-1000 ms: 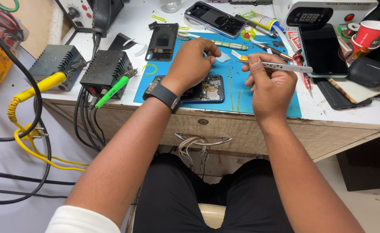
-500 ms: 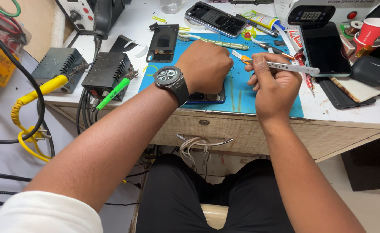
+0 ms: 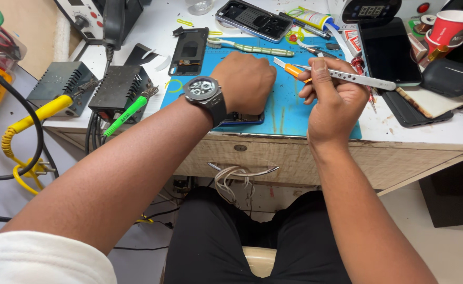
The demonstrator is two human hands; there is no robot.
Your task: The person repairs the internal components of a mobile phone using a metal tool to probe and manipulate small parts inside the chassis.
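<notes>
My left hand [image 3: 248, 81] is curled into a loose fist, pressing down on an opened phone [image 3: 242, 118] that lies on the blue mat [image 3: 289, 113] near the front edge of the worktop [image 3: 421, 134]; most of the phone is hidden under my knuckles, so only its near edge shows. My right hand [image 3: 334, 97] is pinched shut on a pair of metal tweezers [image 3: 355, 78], held level above the mat, the tips pointing left toward an orange-handled blade [image 3: 290, 68] that lies just beside them. I can't tell whether the tweezer tips hold anything.

Around me the worktop is crowded: a second phone frame [image 3: 253, 20] at the back, a dark back panel [image 3: 189, 51], a toothbrush [image 3: 252, 48], a glue tube [image 3: 311, 19], a black phone [image 3: 388, 52] to the right, a red paper cup [image 3: 450, 29], and two soldering stands [image 3: 92, 87] on the left with yellow and green irons.

As I judge it, the risks are these: the phone sits close to the worktop's edge, so a shove from my fist could push it off into my lap; the tweezer tips are sharp and could scratch or short exposed parts if my grip wavers; and a small part dropped here would vanish in the clutter
</notes>
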